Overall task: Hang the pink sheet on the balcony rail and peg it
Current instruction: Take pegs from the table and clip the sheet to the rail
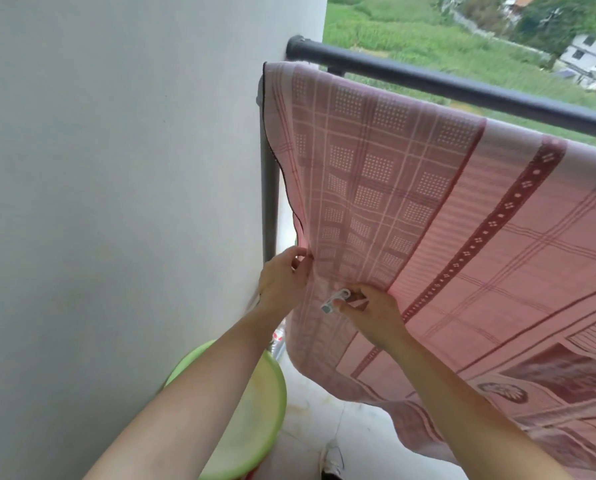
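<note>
The right hand (pixel 372 311) pinches a small white plastic clothes peg (pixel 336 300) between thumb and fingers, its knuckles pressed against the hanging cloth, with the peg lying flat on the fabric and pointing toward the left. Just beside it, the left hand (pixel 282 275) is closed on the side edge of the pink checked cotton sheet (pixel 376 174), gathering a fold of it between thumb and fingertips. That sheet (plaid in paler pink, with dark red dotted bands running down it) is draped over the dark grey round metal balcony rail (pixel 463 86), its upper left corner sitting close to where the rail meets the plain white wall (pixel 116 168); the near side hangs down toward the person and billows out to the right. A grey upright post (pixel 269 202) of the railing stands between the wall and the sheet's edge. Below the left forearm sits a round lime-green plastic basin (pixel 255 427) on the pale tiled floor (pixel 310 427). Beyond the rail lie green fields and a few buildings.
</note>
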The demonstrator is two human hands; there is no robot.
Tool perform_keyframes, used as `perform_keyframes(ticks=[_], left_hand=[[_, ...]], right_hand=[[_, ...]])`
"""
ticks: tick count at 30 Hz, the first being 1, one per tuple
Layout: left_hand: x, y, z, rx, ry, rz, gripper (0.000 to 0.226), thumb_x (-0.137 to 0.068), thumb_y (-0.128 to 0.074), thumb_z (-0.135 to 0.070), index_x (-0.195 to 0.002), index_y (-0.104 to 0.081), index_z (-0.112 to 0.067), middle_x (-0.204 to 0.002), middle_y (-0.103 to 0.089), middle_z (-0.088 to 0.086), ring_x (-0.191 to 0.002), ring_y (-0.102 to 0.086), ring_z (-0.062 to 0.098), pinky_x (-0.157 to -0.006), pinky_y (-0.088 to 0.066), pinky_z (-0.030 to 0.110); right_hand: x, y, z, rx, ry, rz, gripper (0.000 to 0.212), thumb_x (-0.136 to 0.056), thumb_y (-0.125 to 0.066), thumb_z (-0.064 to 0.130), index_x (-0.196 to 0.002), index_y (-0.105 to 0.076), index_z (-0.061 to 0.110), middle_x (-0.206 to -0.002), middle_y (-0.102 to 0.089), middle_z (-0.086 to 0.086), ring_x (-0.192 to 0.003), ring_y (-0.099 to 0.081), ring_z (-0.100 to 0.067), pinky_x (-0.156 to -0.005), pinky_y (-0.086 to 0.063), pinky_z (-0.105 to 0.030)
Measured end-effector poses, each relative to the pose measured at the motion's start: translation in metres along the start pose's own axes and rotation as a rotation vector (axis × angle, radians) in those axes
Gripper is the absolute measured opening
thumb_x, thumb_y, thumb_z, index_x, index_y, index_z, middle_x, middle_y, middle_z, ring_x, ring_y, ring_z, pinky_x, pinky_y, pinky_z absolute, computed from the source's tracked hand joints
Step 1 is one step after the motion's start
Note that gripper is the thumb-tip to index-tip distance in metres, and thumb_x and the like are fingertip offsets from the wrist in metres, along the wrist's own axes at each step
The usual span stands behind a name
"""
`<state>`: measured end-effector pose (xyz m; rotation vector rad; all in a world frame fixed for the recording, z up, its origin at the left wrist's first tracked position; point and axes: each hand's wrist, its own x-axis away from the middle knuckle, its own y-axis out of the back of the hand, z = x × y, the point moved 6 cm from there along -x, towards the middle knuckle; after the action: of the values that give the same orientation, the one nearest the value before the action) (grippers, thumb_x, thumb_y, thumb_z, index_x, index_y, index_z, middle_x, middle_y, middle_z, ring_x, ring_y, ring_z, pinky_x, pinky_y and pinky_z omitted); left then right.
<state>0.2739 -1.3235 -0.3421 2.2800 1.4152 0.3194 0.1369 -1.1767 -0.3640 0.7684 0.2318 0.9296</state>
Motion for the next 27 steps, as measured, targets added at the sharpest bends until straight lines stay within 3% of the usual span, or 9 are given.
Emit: perform_keyframes(ticks=[3,8,12,15,18,20,22,25,27], left_hand=[[0.006,-0.001,0.010,-0.066,-0.005,-0.056,0.016,-0.093,-0.056,-0.035,-0.090,-0.070,-0.029,-0.080,-0.066,-0.012,-0.073,-0.063,0.010,-0.061,-0.039,0.015],[0.005,0.021,0.043,-0.205,0.081,-0.111,0.024,-0.097,-0.054,-0.039,-0.096,-0.072,-0.023,-0.090,-0.067,-0.005,-0.081,-0.059,0.015,-0.064,-0.035,0.024],[0.003,0.036,0.056,-0.285,0.111,-0.074,0.024,-0.096,-0.054,-0.040,-0.100,-0.072,-0.025,-0.097,-0.068,-0.004,-0.087,-0.060,0.018,-0.071,-0.039,0.027],[0.009,0.037,0.076,-0.302,0.201,0.027,0.023,-0.094,-0.059,-0.039,-0.100,-0.073,-0.022,-0.099,-0.067,-0.003,-0.085,-0.058,0.016,-0.071,-0.042,0.027],[0.009,0.041,0.085,-0.163,0.214,0.086,0.013,-0.089,-0.064,-0.020,-0.101,-0.068,-0.015,-0.108,-0.063,0.003,-0.095,-0.060,0.019,-0.079,-0.047,0.031],[-0.002,0.055,0.076,0.079,0.277,-0.002,0.019,-0.087,-0.055,-0.008,-0.104,-0.058,-0.013,-0.102,-0.058,0.004,-0.096,-0.055,0.021,-0.080,-0.046,0.033],[-0.023,0.071,0.051,0.395,0.325,-0.081,0.017,-0.091,-0.048,-0.012,-0.105,-0.056,-0.014,-0.098,-0.058,0.002,-0.093,-0.053,0.018,-0.080,-0.041,0.033],[-0.050,0.082,-0.012,0.632,0.235,0.117,0.026,-0.093,-0.044,-0.033,-0.110,-0.063,-0.026,-0.116,-0.065,-0.012,-0.112,-0.055,0.004,-0.094,-0.036,0.039],[-0.056,0.081,-0.045,0.665,0.130,0.318,0.039,-0.098,-0.035,-0.030,-0.091,-0.073,-0.025,-0.099,-0.072,-0.009,-0.097,-0.063,0.003,-0.088,-0.043,0.034]], right_hand=[[0.003,0.003,-0.002,-0.015,-0.001,-0.001,0.019,-0.080,-0.077,0.041,-0.095,-0.068,0.035,-0.088,-0.069,0.019,-0.084,-0.063,0.004,-0.080,-0.049,-0.021],[0.009,-0.006,0.003,0.019,0.034,0.060,0.017,-0.082,-0.075,0.041,-0.096,-0.065,0.038,-0.086,-0.065,0.025,-0.081,-0.058,0.012,-0.069,-0.039,-0.005],[0.008,-0.019,0.012,0.038,0.056,0.075,0.021,-0.082,-0.075,0.042,-0.100,-0.069,0.032,-0.087,-0.065,0.022,-0.081,-0.060,0.006,-0.078,-0.047,-0.014],[0.008,-0.025,0.021,0.033,0.082,0.080,0.015,-0.081,-0.076,0.042,-0.094,-0.068,0.038,-0.084,-0.064,0.027,-0.080,-0.060,0.009,-0.082,-0.047,-0.015],[0.009,-0.024,0.027,0.027,0.102,0.089,0.020,-0.080,-0.077,0.041,-0.098,-0.072,0.033,-0.086,-0.067,0.025,-0.080,-0.059,0.014,-0.075,-0.044,-0.008],[0.009,-0.021,0.033,0.029,0.129,0.094,0.032,-0.080,-0.077,0.043,-0.108,-0.072,0.026,-0.095,-0.068,0.019,-0.084,-0.060,0.010,-0.078,-0.045,-0.009],[0.010,-0.015,0.042,0.008,0.139,0.105,0.032,-0.082,-0.075,0.044,-0.109,-0.069,0.029,-0.097,-0.068,0.019,-0.085,-0.060,0.007,-0.078,-0.046,-0.013],[0.014,-0.007,0.059,-0.037,0.164,0.080,0.017,-0.084,-0.073,0.045,-0.096,-0.065,0.036,-0.089,-0.067,0.018,-0.079,-0.063,0.001,-0.073,-0.049,-0.019],[0.019,-0.002,0.075,-0.052,0.199,0.055,0.013,-0.086,-0.070,0.045,-0.093,-0.065,0.036,-0.086,-0.068,0.016,-0.078,-0.064,0.000,-0.071,-0.052,-0.021]])
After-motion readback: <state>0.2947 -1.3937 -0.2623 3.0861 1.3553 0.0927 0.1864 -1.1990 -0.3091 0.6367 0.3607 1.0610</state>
